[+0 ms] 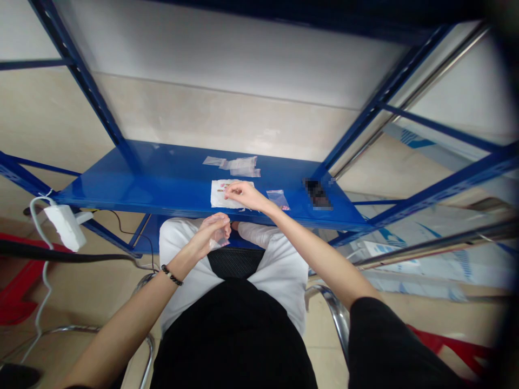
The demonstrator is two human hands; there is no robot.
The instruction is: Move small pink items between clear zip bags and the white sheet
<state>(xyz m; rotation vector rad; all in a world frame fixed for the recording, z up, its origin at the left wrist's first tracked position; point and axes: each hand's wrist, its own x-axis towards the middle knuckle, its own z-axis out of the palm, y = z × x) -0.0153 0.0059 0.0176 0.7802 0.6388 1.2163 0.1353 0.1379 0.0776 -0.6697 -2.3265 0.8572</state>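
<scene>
My left hand [211, 231] is closed round a small clear plastic bag [219, 241], held over my lap just in front of the shelf's edge. Over a white paper sheet [219, 201] on the blue shelf, my right hand [243, 193] reaches down with its fingers pinched together. Whatever lies between those fingertips is too small to make out. A few tiny pink and brown pieces [223, 186] rest on the paper beside the fingertips. To the right of the sheet lies another clear bag [278, 199] with small pink bits in its lower corner.
Behind the paper, several flat clear bags [243, 165] are piled on the blue shelf [162, 178]. A dark, pixelated object [318, 193] lies toward the right end. Blue uprights [97, 102] frame the shelf. A white power strip [65, 227] hangs off its left side.
</scene>
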